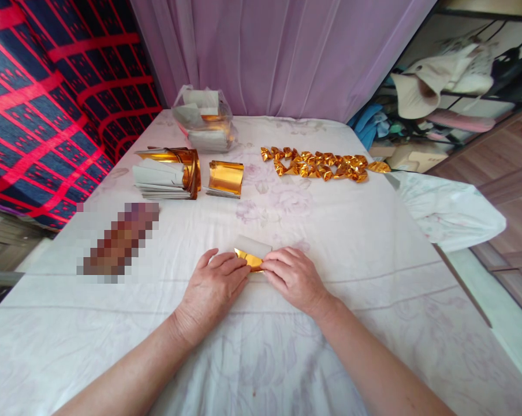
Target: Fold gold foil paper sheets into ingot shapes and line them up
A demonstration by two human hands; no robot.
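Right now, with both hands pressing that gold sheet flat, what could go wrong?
1. The gold sheet is thin and pinched between left hand and right hand; uneven pressure could skew the crease or tear it.
2. The cloth underneath looks soft and wrinkled, so the fold may come out crooked.
3. A wide reach might scatter the folded gold pieces.

Both forearms are extended forward from the lower edge of the view and are angled inward, so that the hands are brought together in the middle. The left hand is laid palm down, its fingers stretched toward the right hand and its thumb raised slightly above them. The right hand is likewise turned palm down, its fingers curled and directed toward the left hand. The fingertips of the two hands are set just beside each other, nearly touching. Both wrists are kept low and bare.
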